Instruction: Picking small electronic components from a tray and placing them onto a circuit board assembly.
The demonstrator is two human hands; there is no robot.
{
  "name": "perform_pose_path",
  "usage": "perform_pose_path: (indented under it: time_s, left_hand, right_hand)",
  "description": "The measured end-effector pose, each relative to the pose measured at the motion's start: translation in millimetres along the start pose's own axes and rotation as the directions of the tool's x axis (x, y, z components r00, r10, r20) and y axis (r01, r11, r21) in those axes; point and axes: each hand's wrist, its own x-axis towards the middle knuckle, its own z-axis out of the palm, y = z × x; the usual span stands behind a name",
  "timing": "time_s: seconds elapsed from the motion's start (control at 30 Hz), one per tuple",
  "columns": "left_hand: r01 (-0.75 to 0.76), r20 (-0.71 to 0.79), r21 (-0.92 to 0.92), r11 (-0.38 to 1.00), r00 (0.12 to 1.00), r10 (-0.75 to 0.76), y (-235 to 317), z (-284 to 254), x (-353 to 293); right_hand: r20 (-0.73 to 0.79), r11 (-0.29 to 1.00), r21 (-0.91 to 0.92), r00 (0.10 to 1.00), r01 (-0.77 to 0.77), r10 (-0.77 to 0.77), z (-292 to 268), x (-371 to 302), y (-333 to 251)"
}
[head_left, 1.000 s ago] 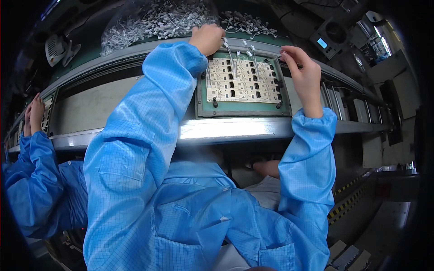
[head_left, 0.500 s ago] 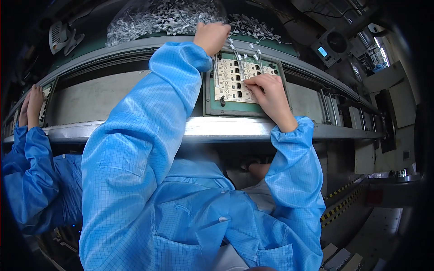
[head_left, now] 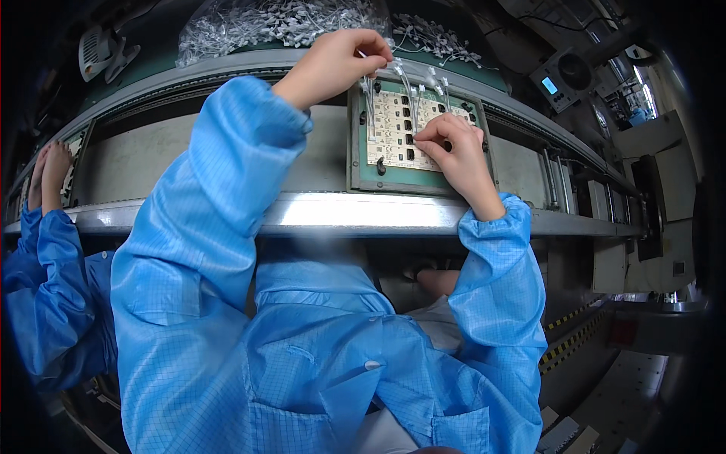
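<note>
Just above the far left corner of a board panel, my left hand (head_left: pixel 336 66) is closed in a pinch; what sits between its fingertips is too small to make out. My right hand (head_left: pixel 460 155) rests over the pale circuit board panel (head_left: pixel 391 157), thumb and forefinger pinched at the lower end of a thin wire lead (head_left: pixel 414 106). Several leads with white connectors stand up from the panel, among them one clear-tipped lead (head_left: pixel 401 74) by my left fingertips. Small black components run in a column down the panel, which lies in a green fixture (head_left: pixel 408 178) with a grey frame.
Behind the rail, a clear bag (head_left: pixel 265 30) holds a heap of wire leads, with a loose pile (head_left: pixel 437 39) beside it. The metal rail (head_left: pixel 333 212) crosses in front. At far left, another person's hands (head_left: pixel 53 172) work at another board. A white device (head_left: pixel 97 57) stands back left.
My left hand has turned, its wrist dropping left and its fingertips now pointing right above the panel. My right hand stays at the same spot on the board. The view has shifted slightly.
</note>
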Motion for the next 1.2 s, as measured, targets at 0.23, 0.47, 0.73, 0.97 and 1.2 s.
perform_pose_path:
  time_s: [0.23,0.47,0.73,0.97,1.2]
  left_hand:
    - [0.094,0.054,-0.215,0.972,0.995,-0.084,25,-15,-22]
    - [0.210,0.053,-0.490,0.846,0.976,-0.211,33,-22,-36]
    - [-0.218,-0.135,0.007,0.976,0.967,0.216,45,-14,-43]
    - [-0.339,0.144,0.590,0.733,0.937,0.318,42,33,-77]
    - [-0.277,0.107,0.654,0.704,0.955,0.277,53,29,-81]
  right_hand:
    - [0.069,0.996,0.032,0.994,-0.085,0.083,-7,-2,1]
    - [0.113,0.984,-0.162,0.992,0.076,-0.058,-15,-9,-14]
    - [0.171,0.971,-0.196,0.980,0.134,-0.100,-29,14,7]
    - [-0.016,0.933,-0.313,0.983,-0.180,0.184,10,136,83]
    - [0.078,0.861,-0.500,0.986,-0.088,0.147,45,167,76]
